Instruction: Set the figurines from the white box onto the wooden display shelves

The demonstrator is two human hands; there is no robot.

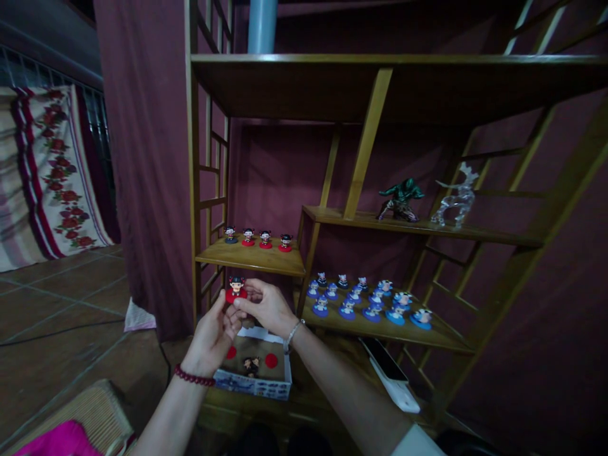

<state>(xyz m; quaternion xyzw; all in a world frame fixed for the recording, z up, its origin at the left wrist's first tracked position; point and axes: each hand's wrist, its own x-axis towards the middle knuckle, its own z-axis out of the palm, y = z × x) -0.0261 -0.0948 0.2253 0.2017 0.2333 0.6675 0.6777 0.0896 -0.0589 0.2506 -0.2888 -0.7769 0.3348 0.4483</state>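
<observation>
A small black-haired doll figurine [236, 286] on a round red base is held upright between my two hands, in front of the left shelf. My left hand [215, 332] grips the base from the left and below. From the right, my right hand [268, 307] pinches the base's edge with thumb and fingers. Beneath my hands sits an open box [266, 387] with a printed side; in it lie red discs [271, 360] and black-haired figure pieces [251, 365]. On the left shelf [251, 256] above, several similar figurines [265, 239] stand in a row.
Several small figurines on blue and purple bases [347, 308] fill the lower right shelf. Higher up stand a dark green figure [403, 199] and a clear deer [455, 199]. A phone [386, 360] rests on a white object at right. A wooden post [193, 164] bounds the left side.
</observation>
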